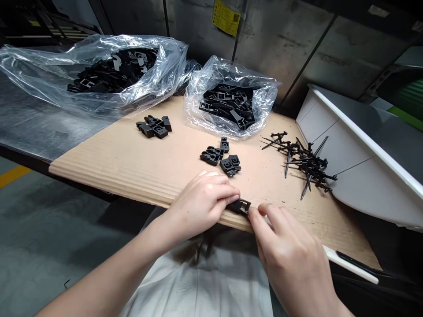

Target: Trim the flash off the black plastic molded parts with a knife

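At the front edge of the cardboard, my left hand (pixel 206 200) is closed on a small black plastic part (pixel 240 205), thumb and fingers gripping its left end. This part has an open rectangular frame at its right end. There the fingertips of my right hand (pixel 287 240) are pinched together against it; whether something tiny is between them I cannot make out. Just beyond my left hand lie several loose black plastic blocks (pixel 213 155). A white, stick-like handle (pixel 352 265) shows past my right hand, and I cannot tell if the hand touches it.
Cardboard (pixel 132 163) covers the worktop. Farther back stand a large clear bag (pixel 165 66) and a smaller bag (pixel 198 92), both holding black parts. More black blocks (pixel 154 126) lie left. Thin black moulded pieces (pixel 307 163) are heaped beside a white bin (pixel 350 145).
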A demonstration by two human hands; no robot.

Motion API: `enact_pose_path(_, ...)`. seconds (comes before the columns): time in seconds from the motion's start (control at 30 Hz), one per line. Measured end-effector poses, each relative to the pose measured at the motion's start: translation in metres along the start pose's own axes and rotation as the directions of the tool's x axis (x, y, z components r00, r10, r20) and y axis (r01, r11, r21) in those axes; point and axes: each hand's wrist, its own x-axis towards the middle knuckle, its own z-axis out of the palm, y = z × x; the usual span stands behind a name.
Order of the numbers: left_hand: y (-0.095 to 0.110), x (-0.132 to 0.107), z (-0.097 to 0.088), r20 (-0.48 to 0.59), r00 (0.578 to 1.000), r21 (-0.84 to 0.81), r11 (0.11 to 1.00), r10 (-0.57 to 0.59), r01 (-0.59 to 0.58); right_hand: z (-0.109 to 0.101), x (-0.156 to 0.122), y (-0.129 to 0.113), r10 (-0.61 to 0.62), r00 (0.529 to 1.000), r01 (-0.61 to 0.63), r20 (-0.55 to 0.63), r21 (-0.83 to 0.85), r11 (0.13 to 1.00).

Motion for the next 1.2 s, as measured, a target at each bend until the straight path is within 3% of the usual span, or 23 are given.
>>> enact_pose_path(0.17, 0.0, -0.001, 0.001, -0.006, 1.0, -0.011, 1.0, -0.002, 0.002, -0.011, 0.01, -0.002, -0.004, 0.994, 0.014, 0.106, -0.089, 0.996)
enact_pose_path(0.3, -0.002, -0.003, 0.003, -0.019, 1.0, -0.008, 1.0, 0.004, -0.004, -0.018, 0.005, 0.006, 0.024, 0.994, -0.015, 0.108, -0.085, 0.996)
enact_pose_path(0.5, -0.004, -0.005, 0.005, -0.055, 0.998, -0.003, 1.0, 0.021, -0.021, -0.006, -0.009, 0.01, 0.079, 0.995, -0.08, 0.059, 0.01, 0.997)
enact_pose_path(0.8, -0.003, -0.006, 0.001, -0.02, 1.0, -0.013, 1.0, 0.02, -0.02, 0.003, -0.003, 0.005, 0.104, 0.991, -0.111, 0.081, 0.082, 0.99)
enact_pose_path(0.87, -0.002, -0.007, -0.002, -0.041, 0.999, -0.107, 0.994, 0.013, -0.017, -0.001, -0.003, 0.011, 0.119, 0.989, -0.132, 0.092, 0.152, 0.979)
enact_pose_path(0.93, 0.001, -0.007, -0.005, -0.069, 0.997, -0.289, 0.956, 0.021, -0.04, -0.005, -0.005, 0.018, 0.196, 0.977, -0.214, 0.086, 0.339, 0.916)
enact_pose_path(1.07, 0.012, -0.004, -0.004, -0.064, 0.998, -0.584, 0.812, -0.013, -0.027, -0.009, -0.007, 0.019, 0.39, 0.913, -0.361, 0.122, 0.691, 0.626)
enact_pose_path(1.13, 0.018, -0.001, -0.001, -0.078, 0.982, -0.645, 0.759, -0.174, 0.084, -0.005, -0.008, 0.009, 0.47, 0.883, -0.344, 0.005, 0.689, 0.638)
enact_pose_path(1.2, 0.021, 0.002, 0.003, -0.008, 0.946, -0.731, 0.648, -0.324, 0.216, 0.003, -0.011, -0.004, 0.482, 0.853, -0.305, -0.198, 0.559, 0.771)
